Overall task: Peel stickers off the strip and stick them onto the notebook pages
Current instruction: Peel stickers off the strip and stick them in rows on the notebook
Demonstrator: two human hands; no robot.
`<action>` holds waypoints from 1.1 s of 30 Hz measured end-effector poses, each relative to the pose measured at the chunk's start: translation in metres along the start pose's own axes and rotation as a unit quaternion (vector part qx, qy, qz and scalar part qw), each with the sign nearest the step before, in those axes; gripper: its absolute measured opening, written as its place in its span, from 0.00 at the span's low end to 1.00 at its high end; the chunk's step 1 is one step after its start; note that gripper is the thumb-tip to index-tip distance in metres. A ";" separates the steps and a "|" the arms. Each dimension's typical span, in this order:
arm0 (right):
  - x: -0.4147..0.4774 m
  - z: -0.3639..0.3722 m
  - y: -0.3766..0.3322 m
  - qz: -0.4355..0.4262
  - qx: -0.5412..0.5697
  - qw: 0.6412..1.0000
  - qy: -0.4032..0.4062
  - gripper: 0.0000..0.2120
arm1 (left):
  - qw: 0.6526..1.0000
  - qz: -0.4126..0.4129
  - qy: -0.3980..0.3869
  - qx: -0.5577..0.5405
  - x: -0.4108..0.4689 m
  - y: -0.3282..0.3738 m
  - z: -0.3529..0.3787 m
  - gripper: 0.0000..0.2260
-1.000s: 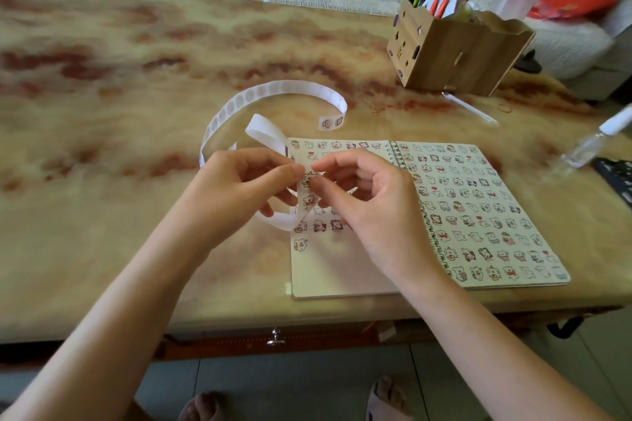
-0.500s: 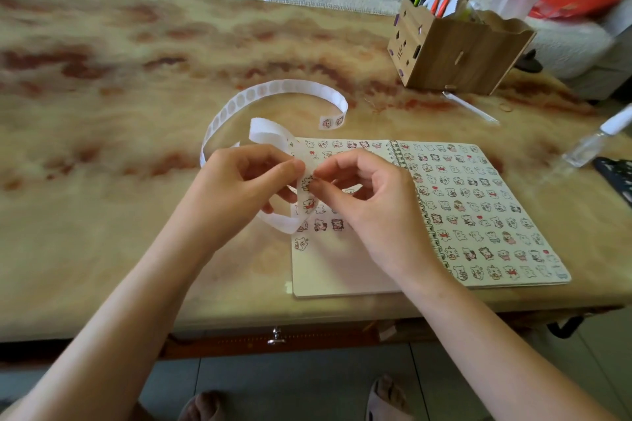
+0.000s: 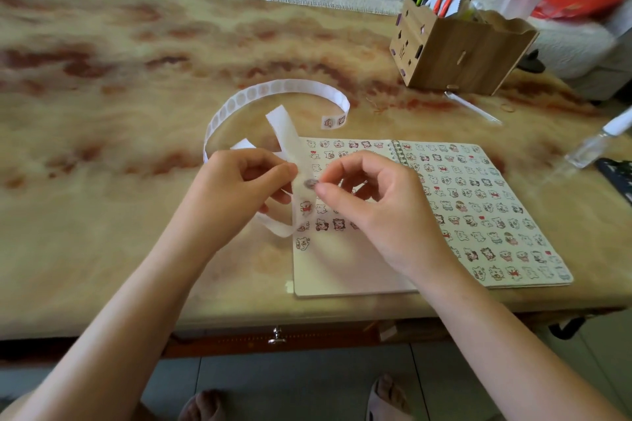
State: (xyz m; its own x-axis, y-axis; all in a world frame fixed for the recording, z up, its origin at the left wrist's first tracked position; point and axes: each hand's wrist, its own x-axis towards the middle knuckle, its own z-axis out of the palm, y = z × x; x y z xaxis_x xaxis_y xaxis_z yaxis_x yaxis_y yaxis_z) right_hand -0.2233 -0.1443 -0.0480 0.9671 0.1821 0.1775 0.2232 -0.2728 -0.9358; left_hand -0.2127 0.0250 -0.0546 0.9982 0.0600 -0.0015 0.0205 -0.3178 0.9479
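Marbled table (image 3: 102, 133), open notebook (image 3: 342, 270), left hand (image 3: 232, 195) pinching sticker strip (image 3: 280, 89), right hand (image 3: 376, 208) pinching one sticker (image 3: 310, 184)

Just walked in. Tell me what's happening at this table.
A person works over an open spiral-bound notebook on a marbled beige tabletop. The left hand holds a long white paper sticker strip that curls away across the table. The right hand pinches a small round sticker at the strip, apparently peeling it off. The notebook's right page is covered in cartoon stickers; the left page has rows only in its upper part.
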 end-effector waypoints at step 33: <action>-0.002 -0.010 0.010 0.178 -0.111 0.972 -0.106 0.02 | 1.000 -0.011 0.010 0.024 0.000 0.000 -0.004 0.06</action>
State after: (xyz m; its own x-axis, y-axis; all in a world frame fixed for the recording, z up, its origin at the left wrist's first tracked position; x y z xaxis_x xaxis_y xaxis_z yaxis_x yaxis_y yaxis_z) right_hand -0.2223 -0.1566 -0.0547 0.9461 0.2234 -0.2344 -0.0774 -0.5468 -0.8337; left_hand -0.2131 0.0286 -0.0532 0.9962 0.0859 -0.0149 0.0451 -0.3610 0.9315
